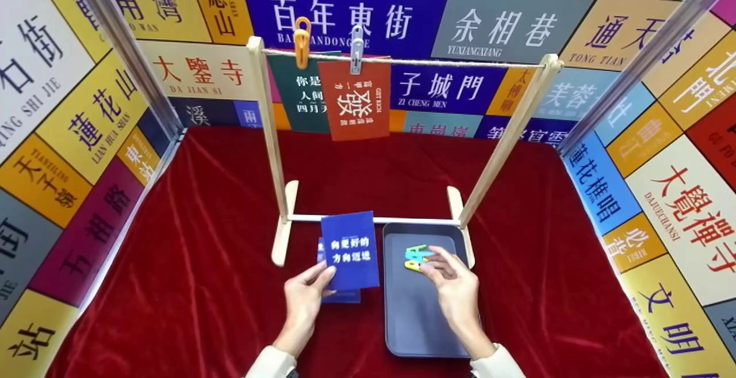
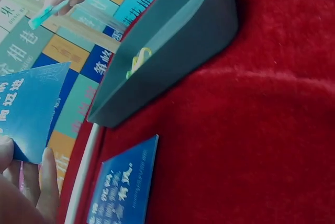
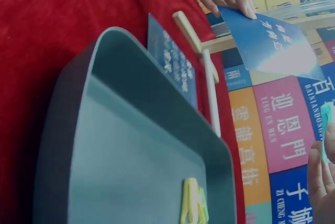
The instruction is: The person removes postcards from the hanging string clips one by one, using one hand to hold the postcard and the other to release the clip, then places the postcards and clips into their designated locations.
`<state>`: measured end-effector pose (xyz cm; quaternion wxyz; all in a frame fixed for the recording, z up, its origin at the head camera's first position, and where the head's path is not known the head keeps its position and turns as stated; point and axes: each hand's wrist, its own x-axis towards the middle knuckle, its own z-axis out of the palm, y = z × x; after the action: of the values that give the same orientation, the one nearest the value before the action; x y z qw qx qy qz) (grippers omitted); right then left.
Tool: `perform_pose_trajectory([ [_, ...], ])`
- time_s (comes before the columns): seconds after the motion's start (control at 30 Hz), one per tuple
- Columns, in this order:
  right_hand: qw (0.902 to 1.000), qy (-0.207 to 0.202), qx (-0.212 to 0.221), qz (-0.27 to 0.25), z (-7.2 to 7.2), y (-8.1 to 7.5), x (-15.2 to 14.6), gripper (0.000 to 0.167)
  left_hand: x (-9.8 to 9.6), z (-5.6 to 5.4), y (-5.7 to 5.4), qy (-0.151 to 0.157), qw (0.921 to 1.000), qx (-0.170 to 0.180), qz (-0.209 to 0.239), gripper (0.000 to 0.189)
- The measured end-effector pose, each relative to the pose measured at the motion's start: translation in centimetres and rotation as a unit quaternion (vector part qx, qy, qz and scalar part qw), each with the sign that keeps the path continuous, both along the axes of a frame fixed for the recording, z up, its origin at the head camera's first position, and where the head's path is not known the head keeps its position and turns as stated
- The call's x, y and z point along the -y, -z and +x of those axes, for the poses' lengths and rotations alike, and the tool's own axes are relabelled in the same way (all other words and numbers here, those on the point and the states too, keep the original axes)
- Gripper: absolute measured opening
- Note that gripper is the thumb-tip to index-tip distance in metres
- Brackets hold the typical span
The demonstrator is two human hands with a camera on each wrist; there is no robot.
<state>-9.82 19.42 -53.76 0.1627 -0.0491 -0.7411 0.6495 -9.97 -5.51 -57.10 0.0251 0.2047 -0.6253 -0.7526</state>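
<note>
Dark grey tray (image 1: 422, 323) is the reference, sits on the red cloth (image 1: 230, 240); left hand (image 1: 307, 289) is up to the left of the tray, thumb and fingers pinching a blue card (image 1: 352, 251) near its lower left corner, white characters facing the head camera; right hand (image 1: 457, 289) is over the tray, fingers narrow, pinching a teal clip (image 2: 42, 17) clear of the tray floor; yellow clip (image 3: 189, 201) and green clip (image 3: 204, 205) lie together inside the tray, toward its far end; lower blue card (image 2: 123, 182) lies flat on the cloth just left of the tray, partly hidden by the held one in the head view; wooden rack (image 1: 506, 142) stands at the far end of the tray, its white crossbar (image 1: 397, 221) running just beyond the tray's far rim, right foot beside the tray's far right corner; rope (image 1: 460, 64) spans the rack tops, high beyond the tray; on it, beyond and left of the tray, orange clip (image 1: 302, 50) holds a dark green card (image 1: 296, 90), grey clip (image 1: 356, 50) holds a red card (image 1: 359, 102) overlapping the green one; printed wall panels (image 1: 345, 15) stand beyond and on both sides of the tray.
</note>
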Motion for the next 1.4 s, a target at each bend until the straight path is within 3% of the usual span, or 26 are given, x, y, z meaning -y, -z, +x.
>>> perform_pose_trajectory([
  [0.23, 0.9986, -0.023, 0.039, 0.027, 0.0, 1.3, -0.8, 0.041, 0.7, 0.0, 1.4, 0.037, 0.9988, 0.031, 0.005, 0.039],
  [0.4, 0.9965, -0.035, 0.065, 0.038, -0.1, 2.2, -1.4, 0.041, 1.3, 0.0, 2.3, 0.038, 0.9983, 0.044, -0.005, 0.04],
  [0.5, 0.9961, -0.038, 0.063, 0.049, -0.2, 2.7, -1.7, 0.04, 1.6, 0.0, 2.8, 0.037, 0.9979, 0.051, -0.012, 0.04],
  [0.63, 0.9915, -0.038, 0.042, 0.117, -0.3, 3.5, -2.1, 0.037, 1.9, 0.0, 3.3, 0.044, 0.9969, 0.062, -0.017, 0.039],
  [0.87, 0.9702, -0.028, 0.029, 0.239, -0.3, 4.5, -2.7, 0.036, 2.3, -0.1, 3.9, 0.049, 0.9957, 0.075, -0.024, 0.039],
  [1.17, 0.9446, -0.014, -0.008, 0.328, -0.2, 5.5, -3.0, 0.039, 2.5, -0.5, 4.5, 0.056, 0.9944, 0.076, -0.047, 0.037],
  [1.4, 0.9195, 0.008, -0.052, 0.39, -0.1, 6.3, -3.1, 0.04, 2.8, -0.5, 4.9, 0.064, 0.9899, 0.082, -0.097, 0.033],
])
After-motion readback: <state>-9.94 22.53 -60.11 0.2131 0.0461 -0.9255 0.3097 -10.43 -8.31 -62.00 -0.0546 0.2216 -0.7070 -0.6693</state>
